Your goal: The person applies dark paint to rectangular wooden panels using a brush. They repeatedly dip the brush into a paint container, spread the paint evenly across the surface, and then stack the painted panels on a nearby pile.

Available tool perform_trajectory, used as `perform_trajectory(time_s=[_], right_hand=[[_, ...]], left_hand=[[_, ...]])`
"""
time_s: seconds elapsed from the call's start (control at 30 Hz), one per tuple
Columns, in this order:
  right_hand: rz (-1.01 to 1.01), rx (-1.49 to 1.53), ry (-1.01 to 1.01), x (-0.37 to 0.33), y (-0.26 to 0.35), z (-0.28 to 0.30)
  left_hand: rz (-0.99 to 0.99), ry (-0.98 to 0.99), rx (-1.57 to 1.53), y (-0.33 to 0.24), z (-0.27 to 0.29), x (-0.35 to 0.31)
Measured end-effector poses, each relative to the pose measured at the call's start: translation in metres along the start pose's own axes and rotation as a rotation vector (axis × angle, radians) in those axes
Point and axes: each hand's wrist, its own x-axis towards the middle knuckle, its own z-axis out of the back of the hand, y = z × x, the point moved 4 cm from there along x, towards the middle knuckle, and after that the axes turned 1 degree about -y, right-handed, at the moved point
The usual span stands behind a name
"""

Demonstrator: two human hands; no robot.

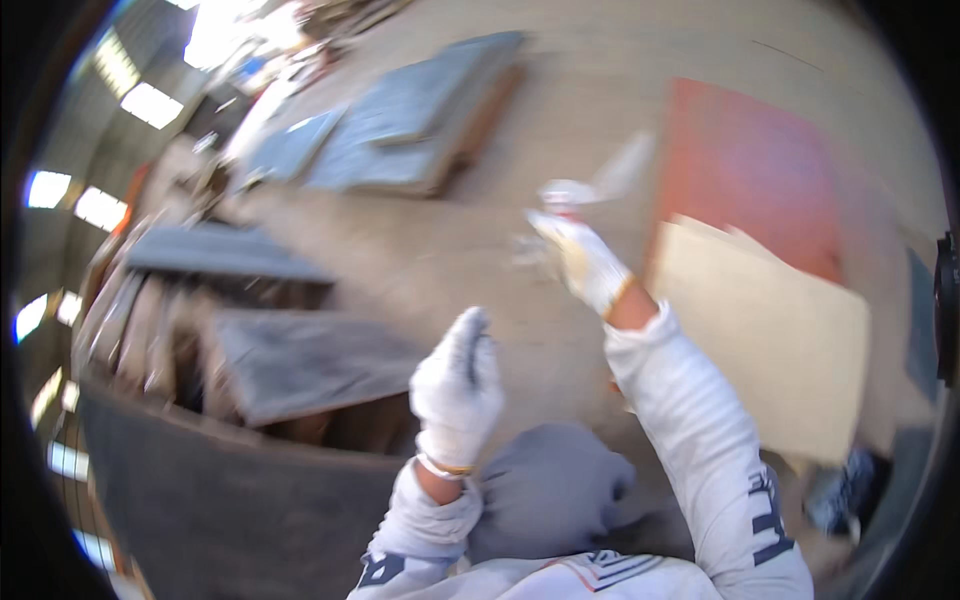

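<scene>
My right hand (583, 258), in a white glove, reaches forward over the floor. At its fingertips is a whitish see-through piece of plastic (568, 192) with a bit of red below it. A pale translucent strip (627, 166) streams off to its right; motion blurs both, so their kind is unclear. Closer to my body, my left hand (457, 388) is raised in a white glove with grey-stained fingertips. Its fingers are pressed together, and whatever may be between them is hidden. My bent knee (550, 490) in grey cloth shows between the forearms.
On the right, a cream sheet (765, 325) partly covers a red panel (750, 170) on the floor. A dark shoe (840, 492) shows below. Blue-grey slabs (400, 120) lie stacked farther off. At left, dark boards (310, 360) rest on a bin-like container (230, 500).
</scene>
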Motion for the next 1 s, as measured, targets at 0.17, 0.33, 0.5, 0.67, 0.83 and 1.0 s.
perform_trajectory(time_s=[0.17,0.33,0.5,0.67,0.83,1.0], right_hand=[[0.606,-0.286,-0.042,-0.209,0.237,0.057],[0.846,-0.74,-1.061,-0.576,0.249,0.158],[-0.19,-1.757,-1.87,-0.785,0.152,0.204],[-0.875,-1.913,-1.374,-0.769,0.141,0.236],[-1.444,-1.889,-0.926,-0.767,0.102,0.355],[-1.493,-1.985,-0.847,-0.768,0.078,0.39]], left_hand=[[-0.035,0.493,0.065,-0.031,-0.088,0.005],[0.017,0.876,0.076,-0.04,-0.188,-0.032],[0.228,1.208,0.224,0.021,-0.251,-0.096],[0.185,1.114,0.284,-0.011,-0.23,-0.107],[-0.146,1.135,0.23,-0.008,-0.233,-0.129],[-0.449,1.111,0.312,0.021,-0.25,-0.143]])
